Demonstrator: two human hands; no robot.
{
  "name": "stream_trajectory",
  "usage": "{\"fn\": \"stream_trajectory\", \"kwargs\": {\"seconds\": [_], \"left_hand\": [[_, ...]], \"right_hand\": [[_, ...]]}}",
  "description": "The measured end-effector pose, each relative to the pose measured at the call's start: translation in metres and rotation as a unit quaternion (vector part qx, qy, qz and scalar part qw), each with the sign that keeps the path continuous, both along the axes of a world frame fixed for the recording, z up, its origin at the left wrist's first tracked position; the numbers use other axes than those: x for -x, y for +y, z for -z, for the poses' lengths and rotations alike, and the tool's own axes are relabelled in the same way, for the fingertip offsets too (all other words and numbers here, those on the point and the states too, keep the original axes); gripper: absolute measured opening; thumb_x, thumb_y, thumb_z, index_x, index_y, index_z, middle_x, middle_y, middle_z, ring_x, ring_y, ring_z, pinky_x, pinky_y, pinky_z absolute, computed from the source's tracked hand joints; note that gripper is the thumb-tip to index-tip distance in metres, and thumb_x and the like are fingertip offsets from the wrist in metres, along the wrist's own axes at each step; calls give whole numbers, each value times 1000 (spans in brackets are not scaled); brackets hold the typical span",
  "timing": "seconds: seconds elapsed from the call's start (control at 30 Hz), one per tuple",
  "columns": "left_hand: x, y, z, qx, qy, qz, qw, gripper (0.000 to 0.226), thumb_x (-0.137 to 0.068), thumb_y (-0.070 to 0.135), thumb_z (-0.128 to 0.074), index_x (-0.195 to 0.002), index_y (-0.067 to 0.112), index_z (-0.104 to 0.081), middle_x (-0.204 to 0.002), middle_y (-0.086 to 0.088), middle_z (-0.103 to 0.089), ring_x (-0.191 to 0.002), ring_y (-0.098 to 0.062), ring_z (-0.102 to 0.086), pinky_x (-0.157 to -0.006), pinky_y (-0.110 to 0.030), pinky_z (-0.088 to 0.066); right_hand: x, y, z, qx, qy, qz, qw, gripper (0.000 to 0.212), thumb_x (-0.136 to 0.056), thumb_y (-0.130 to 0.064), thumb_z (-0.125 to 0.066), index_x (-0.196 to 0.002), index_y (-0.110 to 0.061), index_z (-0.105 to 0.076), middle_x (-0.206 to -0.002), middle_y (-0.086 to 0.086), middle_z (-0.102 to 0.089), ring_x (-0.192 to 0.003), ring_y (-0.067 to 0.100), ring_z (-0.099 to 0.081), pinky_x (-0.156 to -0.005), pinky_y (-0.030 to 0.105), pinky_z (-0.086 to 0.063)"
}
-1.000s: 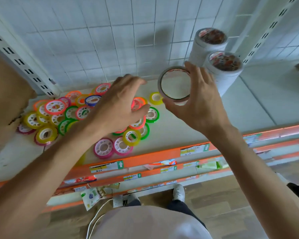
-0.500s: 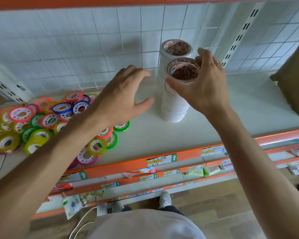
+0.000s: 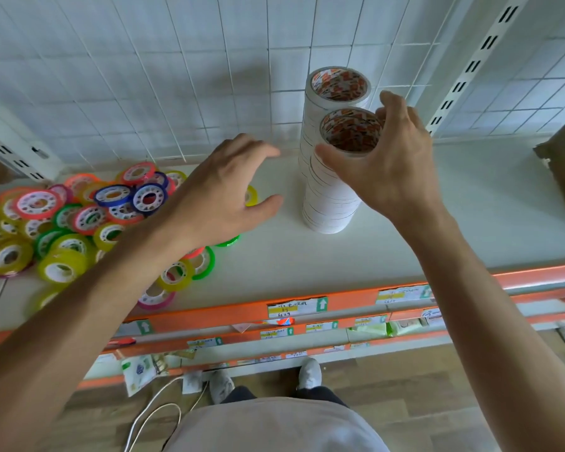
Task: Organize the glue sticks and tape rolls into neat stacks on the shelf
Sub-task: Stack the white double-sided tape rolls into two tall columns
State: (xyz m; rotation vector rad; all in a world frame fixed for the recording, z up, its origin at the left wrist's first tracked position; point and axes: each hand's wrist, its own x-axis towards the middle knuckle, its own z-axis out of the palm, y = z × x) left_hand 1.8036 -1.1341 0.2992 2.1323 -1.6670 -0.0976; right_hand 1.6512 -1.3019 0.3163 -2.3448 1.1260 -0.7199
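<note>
Since 1 s ago: the loose white tape roll the right hand (image 3: 393,168) carried in the air is now on top of the front stack of white tape rolls (image 3: 331,190); in the last half second little changed there. Right thumb and fingers curl round that top roll (image 3: 351,132), thumb at its near rim. Can't tell how firmly it grips. Back stack (image 3: 338,89) stands touching the front one, against the tiled back wall (image 3: 177,76). Left hand (image 3: 222,197) has lifted off the colored pile and hovers over the shelf (image 3: 307,256), fingers spread and slack, holding nothing, just left of the stacks. Colored small tape rolls (image 3: 79,220) lie in a loose unsorted heap at shelf left. Orange shelf edge (image 3: 356,300) with price labels in front.
</note>
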Motion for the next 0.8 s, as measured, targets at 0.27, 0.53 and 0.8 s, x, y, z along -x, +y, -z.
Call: {"fn": "stream_trajectory", "kwargs": {"seconds": [0.27, 0.53, 0.8], "left_hand": [[2, -3, 6, 7, 15, -3, 1000, 58, -85, 48, -58, -132, 14, -55, -126, -3, -55, -117, -21, -52, -95, -29, -40], [2, -8, 13, 8, 21, 7, 1000, 57, -86, 46, -61, -132, 13, -55, -128, -2, -55, -120, -20, -52, -96, -25, -38], [1, -10, 16, 16, 26, 7, 1000, 52, -90, 36, -70, -134, 13, -54, -131, -2, -54, -122, -19, -50, -97, -23, -35]], "right_hand": [[3, 0, -1, -6, 6, -6, 1000, 106, -70, -64, -77, -151, -12, -32, -140, 6, -49, -130, 24, -46, -106, 34, -39], [3, -2, -4, -12, 35, -16, 999, 109, -68, -64, -79, -151, -12, -32, -143, 5, -45, -134, 23, -40, -108, 33, -36], [2, -7, -5, -20, 47, -26, 998, 110, -67, -64, -79, -152, -13, -31, -143, 6, -46, -133, 24, -42, -110, 35, -38]]}}
